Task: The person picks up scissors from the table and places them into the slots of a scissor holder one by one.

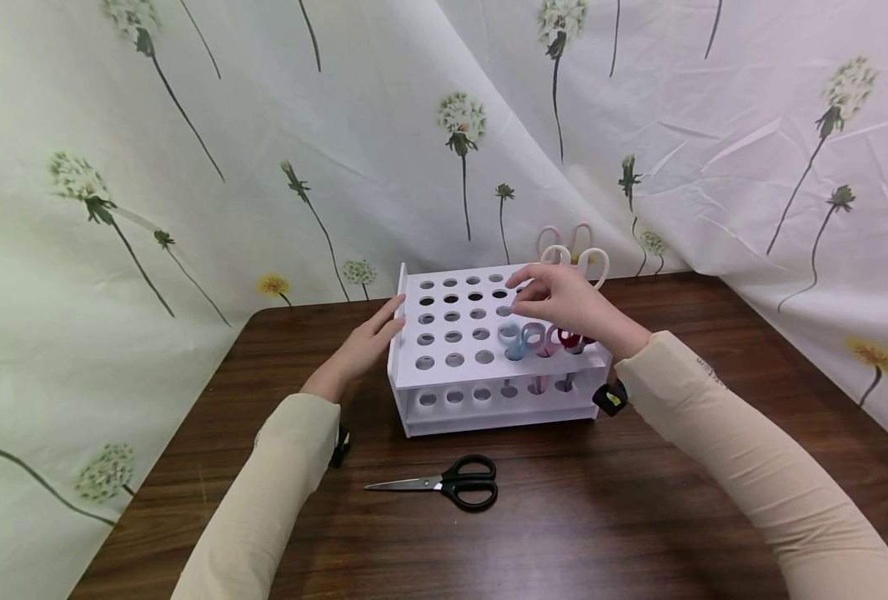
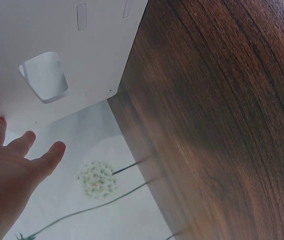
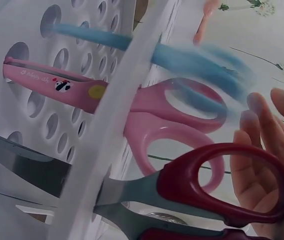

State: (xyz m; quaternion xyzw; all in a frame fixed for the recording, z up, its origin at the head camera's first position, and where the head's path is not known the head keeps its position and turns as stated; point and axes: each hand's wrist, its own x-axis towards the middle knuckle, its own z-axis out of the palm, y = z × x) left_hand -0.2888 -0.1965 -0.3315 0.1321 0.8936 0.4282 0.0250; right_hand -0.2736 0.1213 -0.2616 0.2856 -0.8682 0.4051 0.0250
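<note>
A white rack point(image 1: 444, 372) with rows of round holes stands on the table. My left hand point(image 1: 361, 346) rests its fairly straight fingertips against the rack's left side panel, which has a cutout in the left wrist view. Over the right part of the rack is my right hand point(image 1: 567, 302), fingers bent, thumb apart, holding nothing. Just by its fingertips, blue scissors point(image 3: 181, 62) stand blade-down in a front-row hole, blurred in the right wrist view. Beside them are pink scissors point(image 3: 89, 95) and dark red scissors point(image 3: 174, 185), also with handles up.
Black-handled scissors point(image 1: 447, 482) lie in front of the rack, blades to the left. White-handled scissors point(image 1: 603, 260) and pale pink ones point(image 1: 539, 242) stand at the rack's back right. A flowered curtain point(image 1: 383, 167) hangs behind the wooden table point(image 1: 564, 533).
</note>
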